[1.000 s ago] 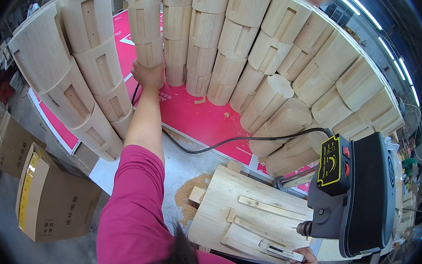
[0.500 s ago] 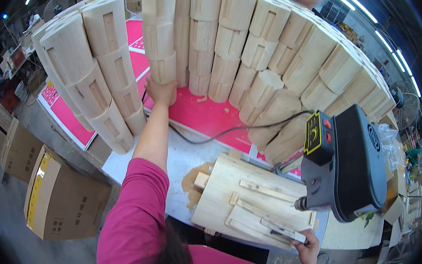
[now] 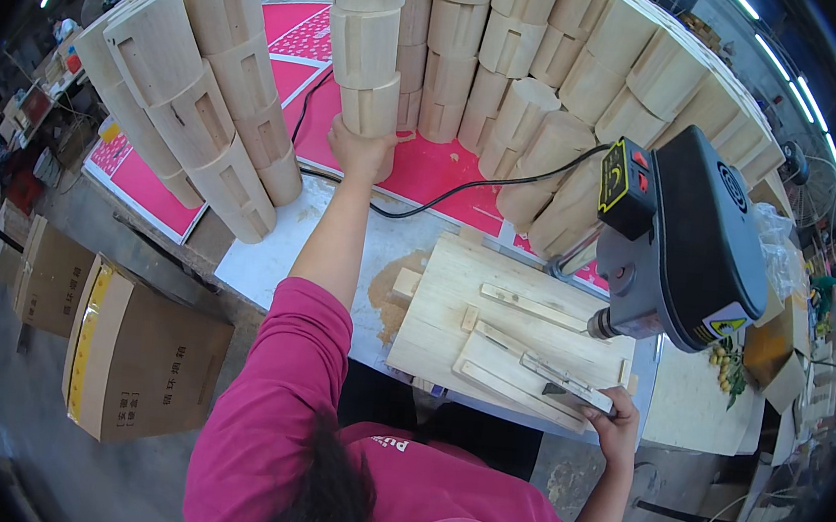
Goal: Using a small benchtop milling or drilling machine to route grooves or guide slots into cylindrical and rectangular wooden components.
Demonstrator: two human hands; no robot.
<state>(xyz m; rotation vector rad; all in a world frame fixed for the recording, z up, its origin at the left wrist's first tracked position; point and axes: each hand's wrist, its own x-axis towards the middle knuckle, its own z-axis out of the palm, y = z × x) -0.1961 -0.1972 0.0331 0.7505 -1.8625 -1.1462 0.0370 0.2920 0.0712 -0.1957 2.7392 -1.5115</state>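
Note:
My left hand is wrapped round the lowest piece of a tall stack of pale wooden cylinders, each with a slot cut in its side. The stack stands at the front of the row, on the pink sheet. At the lower right, my right hand has its fingers closed on the end of a slim metal piece, whose exact kind is unclear. That piece lies over a wooden board fitted with several wooden strips. The drill press head stands over the board's right side.
More stacks of slotted cylinders stand at the left, and others curve round the back and right. A black cable crosses the pink sheet. Sawdust lies beside the board. Cardboard boxes stand on the floor at left.
The stack under my left hand has shifted nearer and to the right, away from the left-hand stacks. My right hand stays at the metal piece. The whole view has tilted slightly.

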